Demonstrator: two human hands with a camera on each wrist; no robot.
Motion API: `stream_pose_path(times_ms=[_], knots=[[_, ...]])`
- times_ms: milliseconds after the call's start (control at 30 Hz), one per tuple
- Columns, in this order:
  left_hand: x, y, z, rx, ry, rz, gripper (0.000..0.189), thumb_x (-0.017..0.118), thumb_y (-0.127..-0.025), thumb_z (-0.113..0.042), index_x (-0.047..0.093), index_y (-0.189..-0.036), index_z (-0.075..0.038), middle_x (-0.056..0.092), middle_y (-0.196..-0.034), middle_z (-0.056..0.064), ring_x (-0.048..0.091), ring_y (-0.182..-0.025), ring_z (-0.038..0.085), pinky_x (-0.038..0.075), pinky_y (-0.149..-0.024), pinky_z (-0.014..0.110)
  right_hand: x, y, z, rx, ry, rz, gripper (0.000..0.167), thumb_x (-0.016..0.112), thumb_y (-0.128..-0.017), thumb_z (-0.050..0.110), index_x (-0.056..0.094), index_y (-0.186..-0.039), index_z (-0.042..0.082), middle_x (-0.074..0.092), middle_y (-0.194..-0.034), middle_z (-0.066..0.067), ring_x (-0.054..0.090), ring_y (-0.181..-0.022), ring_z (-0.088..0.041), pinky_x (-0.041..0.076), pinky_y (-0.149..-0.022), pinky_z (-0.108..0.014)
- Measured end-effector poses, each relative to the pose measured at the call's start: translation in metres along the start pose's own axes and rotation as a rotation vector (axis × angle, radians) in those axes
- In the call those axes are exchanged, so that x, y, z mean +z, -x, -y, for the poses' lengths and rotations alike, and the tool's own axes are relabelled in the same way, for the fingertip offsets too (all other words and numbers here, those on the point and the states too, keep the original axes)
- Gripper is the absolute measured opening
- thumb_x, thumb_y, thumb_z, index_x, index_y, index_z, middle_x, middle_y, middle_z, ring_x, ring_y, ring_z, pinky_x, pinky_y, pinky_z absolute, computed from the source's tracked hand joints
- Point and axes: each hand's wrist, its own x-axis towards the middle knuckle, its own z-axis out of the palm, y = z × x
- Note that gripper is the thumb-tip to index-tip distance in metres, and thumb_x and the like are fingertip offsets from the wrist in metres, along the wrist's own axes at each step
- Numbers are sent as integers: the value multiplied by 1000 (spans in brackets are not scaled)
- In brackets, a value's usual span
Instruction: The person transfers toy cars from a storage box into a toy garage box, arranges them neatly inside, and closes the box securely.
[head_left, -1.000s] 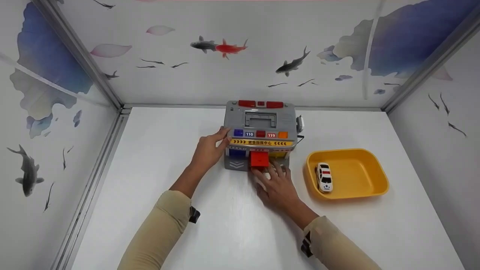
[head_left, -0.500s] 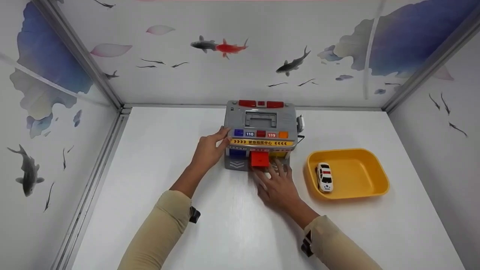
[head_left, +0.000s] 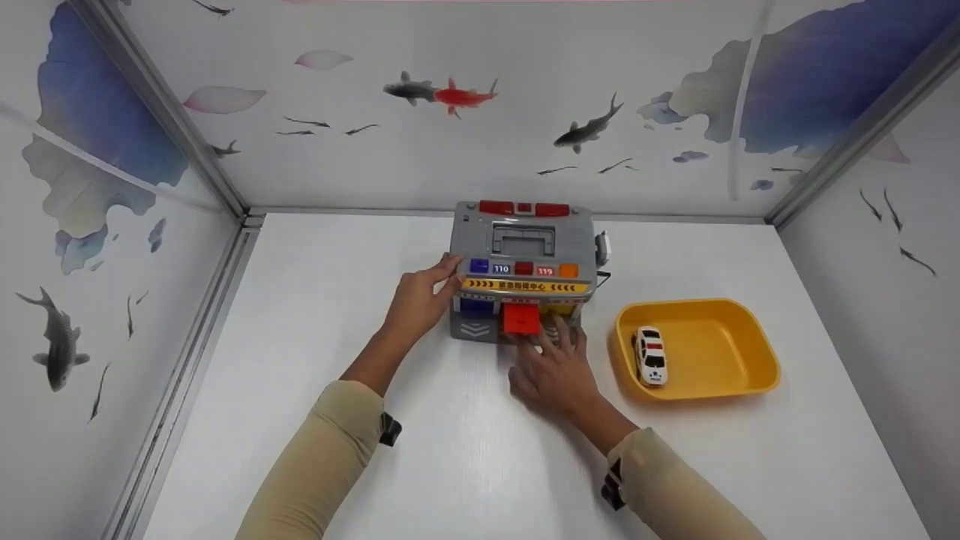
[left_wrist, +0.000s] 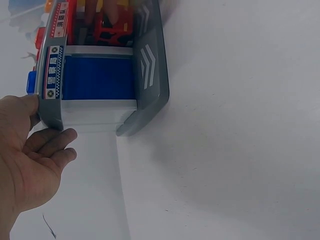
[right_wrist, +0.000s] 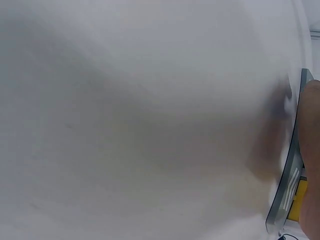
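A grey toy rescue station (head_left: 521, 240) with coloured buttons stands near the back wall. My left hand (head_left: 420, 300) grips its left front edge, thumb by the blue button and fingers beneath the overhang in the left wrist view. The red door (head_left: 520, 319) of the middle bay is swung up and out; the blue door (left_wrist: 100, 77) beside it is down. A red toy car (left_wrist: 114, 32) sits at the mouth of the middle bay, mostly hidden from the head view. My right hand (head_left: 559, 375) reaches to that bay, fingertips touching the car.
To the right is a yellow tray (head_left: 701, 304) with a white toy police car (head_left: 650, 356) at its left side. White walls printed with fish surround the white table (head_left: 465, 465) on three sides.
My right hand's thumb and index finger have drawn slightly back from under the red door. My left hand keeps its grip on the station, and the tray stays put.
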Motion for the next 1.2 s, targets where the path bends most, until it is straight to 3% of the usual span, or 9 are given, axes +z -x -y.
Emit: stream_pose_path(times_ms=[533,733,933,1200], knots=[[-2,0,-1,16,15,7,50,62,-114,-41,60,-159,-18,51,-165,10,54,-156,27,46,-130,46,-8,-14,-1,69,-50,92,72,53,-109,65,47,-169,26,33,-183,-7,20,-169,-50,21,-132,-81],[-2,1,-1,-18,2,19,52,62,-114,-43,59,-160,-20,50,-167,8,53,-156,27,44,-131,46,-9,-18,0,87,-23,98,75,55,-109,64,41,-172,25,33,-183,-6,20,-169,-50,24,-131,-80],[-1,0,-1,-2,-3,10,51,61,-114,-42,59,-160,-18,52,-165,9,54,-156,27,45,-131,46,-8,-19,1,92,-45,78,76,61,-108,55,36,-173,25,36,-180,-6,20,-167,-47,23,-132,-79],[0,1,-2,-11,-6,12,50,61,-115,-41,59,-160,-19,51,-166,8,53,-156,27,45,-130,46,-7,-16,-2,82,-43,69,72,60,-109,54,40,-172,24,38,-180,-6,23,-168,-47,24,-132,-79]])
